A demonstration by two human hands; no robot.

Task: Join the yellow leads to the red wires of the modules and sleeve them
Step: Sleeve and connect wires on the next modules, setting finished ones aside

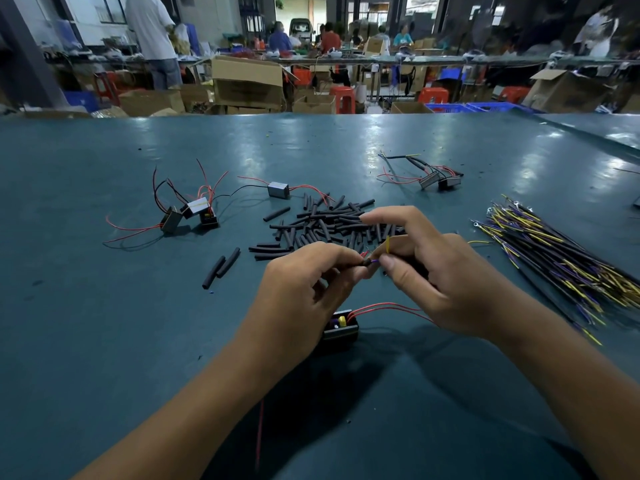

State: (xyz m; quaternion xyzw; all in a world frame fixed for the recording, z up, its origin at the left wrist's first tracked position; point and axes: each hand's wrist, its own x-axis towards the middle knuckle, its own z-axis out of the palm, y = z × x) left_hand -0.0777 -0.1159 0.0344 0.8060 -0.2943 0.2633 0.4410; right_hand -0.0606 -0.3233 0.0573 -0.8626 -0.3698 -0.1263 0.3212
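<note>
My left hand point(304, 289) pinches a short black sleeve point(364, 262) between thumb and fingers. My right hand point(436, 271) pinches a lead right beside it, a blue strand point(374, 261) bridging the two and a yellow lead point(388, 244) looped over my forefinger. Just below my hands a black module point(341, 329) rests on the table, its red wires point(388, 306) running under my right hand. A heap of black sleeves point(329, 226) lies just beyond my hands. The lead bundle point(554, 258), yellow, purple and black, lies at the right.
Three modules with red wires point(192, 214) sit at the left, a grey one point(278, 190) behind the sleeves, and two joined modules point(438, 181) at the far right. Two loose sleeves point(221, 268) lie at the left. People work at benches beyond the green table point(104, 306).
</note>
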